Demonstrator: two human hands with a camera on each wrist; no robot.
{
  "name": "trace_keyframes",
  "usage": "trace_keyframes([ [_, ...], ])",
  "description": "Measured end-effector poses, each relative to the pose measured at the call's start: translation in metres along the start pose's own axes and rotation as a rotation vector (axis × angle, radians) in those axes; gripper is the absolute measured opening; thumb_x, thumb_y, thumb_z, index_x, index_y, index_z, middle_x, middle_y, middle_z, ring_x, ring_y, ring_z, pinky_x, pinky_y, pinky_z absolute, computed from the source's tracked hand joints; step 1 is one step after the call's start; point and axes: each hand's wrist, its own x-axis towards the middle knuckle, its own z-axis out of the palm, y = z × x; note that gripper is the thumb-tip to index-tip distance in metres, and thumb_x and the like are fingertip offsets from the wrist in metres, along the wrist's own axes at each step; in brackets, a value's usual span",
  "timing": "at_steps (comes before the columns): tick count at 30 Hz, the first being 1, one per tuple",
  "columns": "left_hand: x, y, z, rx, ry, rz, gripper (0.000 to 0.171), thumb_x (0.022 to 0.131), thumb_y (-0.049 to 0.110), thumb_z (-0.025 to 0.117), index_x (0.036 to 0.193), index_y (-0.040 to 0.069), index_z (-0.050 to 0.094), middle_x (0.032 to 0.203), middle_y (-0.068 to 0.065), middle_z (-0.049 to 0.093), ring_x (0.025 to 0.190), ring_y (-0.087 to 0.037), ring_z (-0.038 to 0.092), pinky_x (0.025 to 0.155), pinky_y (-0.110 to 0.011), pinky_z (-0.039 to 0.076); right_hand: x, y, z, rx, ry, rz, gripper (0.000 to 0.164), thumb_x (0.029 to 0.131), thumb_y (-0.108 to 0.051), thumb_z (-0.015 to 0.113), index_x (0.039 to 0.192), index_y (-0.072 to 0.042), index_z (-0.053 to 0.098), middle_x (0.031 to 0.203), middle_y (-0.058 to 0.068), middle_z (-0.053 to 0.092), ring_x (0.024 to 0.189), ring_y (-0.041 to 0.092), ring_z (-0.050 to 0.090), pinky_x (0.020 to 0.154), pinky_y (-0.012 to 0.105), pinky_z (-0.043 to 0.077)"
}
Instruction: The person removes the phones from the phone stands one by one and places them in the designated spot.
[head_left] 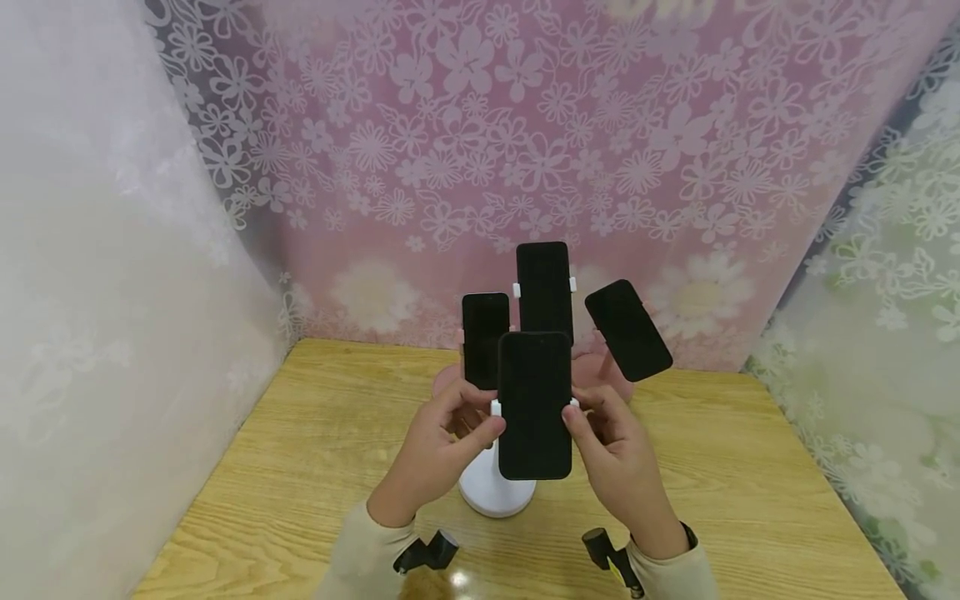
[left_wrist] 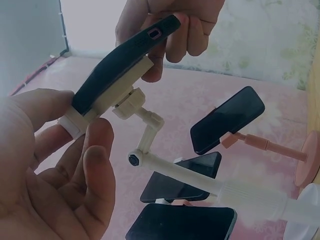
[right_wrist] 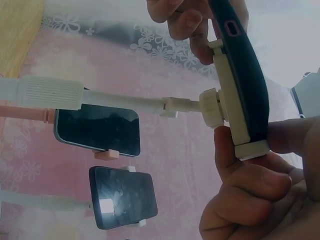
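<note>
A dark smartphone point(head_left: 535, 408) stands upright in the clamp of a white phone holder point(left_wrist: 122, 87), screen toward me. On its left edge, my left hand point(head_left: 446, 450) pinches the clamp's end and the phone, thumb in front and fingers behind. Opposite it, my right hand point(head_left: 618, 462) pinches the other clamp end the same way. Behind the clamp, the right wrist view shows a round joint point(right_wrist: 212, 107) and a jointed white arm point(right_wrist: 125, 101). The holder's round white base point(head_left: 498, 497) rests on the table.
Behind stand more phones in holders: one at the left point(head_left: 485, 333), one higher in white clips point(head_left: 545, 283), and a tilted one at the right point(head_left: 628, 331). A pink base point(head_left: 611, 385) sits on the wooden table point(head_left: 315, 467). Floral cloth point(head_left: 487, 167) hangs behind.
</note>
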Motion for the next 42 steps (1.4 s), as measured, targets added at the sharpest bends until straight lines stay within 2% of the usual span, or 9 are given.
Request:
trace_keyframes([
  [5,-0.001,-0.016,0.001,0.036,0.015,0.031,0.017,0.092,0.019,0.064,0.108,0.017,0.06,0.088,0.001,0.061,0.069,-0.013,0.059,0.06,-0.028,0.051,-0.001,-0.001,0.003,0.035,0.002,0.002,0.019,0.096,0.0,0.051,0.113,-0.005,0.055,0.087,0.008,0.056,0.051,0.011,0.04,0.046,0.026,0.038],
  [18,-0.004,-0.017,0.002,0.038,0.052,0.033,0.017,0.092,0.019,0.064,0.108,0.018,0.059,0.091,0.002,0.061,0.067,-0.013,0.057,0.058,-0.027,0.051,0.0,-0.003,0.007,0.002,0.001,0.011,0.021,0.095,-0.001,0.053,0.116,-0.008,0.054,0.092,0.006,0.056,0.052,0.012,0.041,0.046,0.026,0.038],
  [22,-0.004,-0.016,0.004,0.041,0.044,0.02,0.015,0.092,0.022,0.064,0.106,0.019,0.059,0.094,0.003,0.061,0.069,-0.013,0.057,0.059,-0.027,0.051,-0.003,-0.003,0.004,-0.088,0.006,0.013,0.024,0.095,-0.005,0.056,0.118,-0.012,0.055,0.095,0.001,0.056,0.055,0.011,0.043,0.047,0.025,0.04],
  [25,-0.003,-0.015,0.004,0.048,0.041,0.015,0.014,0.092,0.024,0.064,0.105,0.019,0.059,0.095,0.003,0.061,0.07,-0.013,0.057,0.06,-0.027,0.05,-0.003,-0.007,-0.001,-0.229,-0.013,0.009,0.027,0.094,-0.012,0.059,0.12,-0.018,0.054,0.102,-0.005,0.055,0.062,0.009,0.047,0.052,0.022,0.043],
  [28,-0.002,-0.013,0.004,0.049,0.046,0.017,0.014,0.093,0.024,0.063,0.104,0.019,0.059,0.094,0.002,0.06,0.07,-0.013,0.057,0.061,-0.027,0.051,0.0,-0.016,-0.006,-0.341,-0.029,-0.026,0.036,0.092,-0.018,0.063,0.126,-0.019,0.051,0.113,-0.005,0.052,0.078,0.008,0.05,0.06,0.023,0.049],
  [33,-0.002,-0.011,0.006,0.036,0.05,0.029,0.016,0.092,0.023,0.064,0.107,0.018,0.059,0.089,0.001,0.06,0.068,-0.014,0.056,0.059,-0.028,0.05,0.011,-0.041,-0.01,-0.52,-0.006,-0.095,0.062,0.089,-0.026,0.066,0.144,-0.02,0.037,0.14,0.002,0.038,0.111,0.016,0.052,0.081,0.038,0.053],
  [35,-0.003,-0.012,0.007,0.025,0.05,0.027,0.018,0.092,0.023,0.064,0.109,0.018,0.059,0.086,0.002,0.06,0.067,-0.014,0.055,0.058,-0.027,0.05,0.019,-0.051,-0.008,-0.585,-0.023,-0.128,0.07,0.088,-0.03,0.066,0.148,-0.022,0.031,0.15,0.002,0.027,0.113,0.018,0.051,0.082,0.041,0.051],
  [38,-0.004,-0.012,0.007,0.003,0.04,0.033,0.02,0.092,0.021,0.064,0.111,0.017,0.059,0.086,0.0,0.06,0.067,-0.015,0.056,0.058,-0.027,0.05,0.032,-0.06,-0.003,-0.62,-0.072,-0.199,0.077,0.087,-0.033,0.066,0.151,-0.023,0.024,0.156,0.001,0.016,0.12,0.022,0.049,0.08,0.04,0.053],
  [42,-0.005,-0.009,0.008,-0.009,0.031,0.033,0.02,0.093,0.016,0.063,0.112,0.015,0.058,0.087,-0.002,0.059,0.069,-0.015,0.055,0.058,-0.027,0.049,0.047,-0.062,0.007,-0.646,-0.094,-0.282,0.075,0.088,-0.035,0.064,0.151,-0.025,0.024,0.157,0.0,0.014,0.137,0.025,0.033,0.095,0.051,0.045],
])
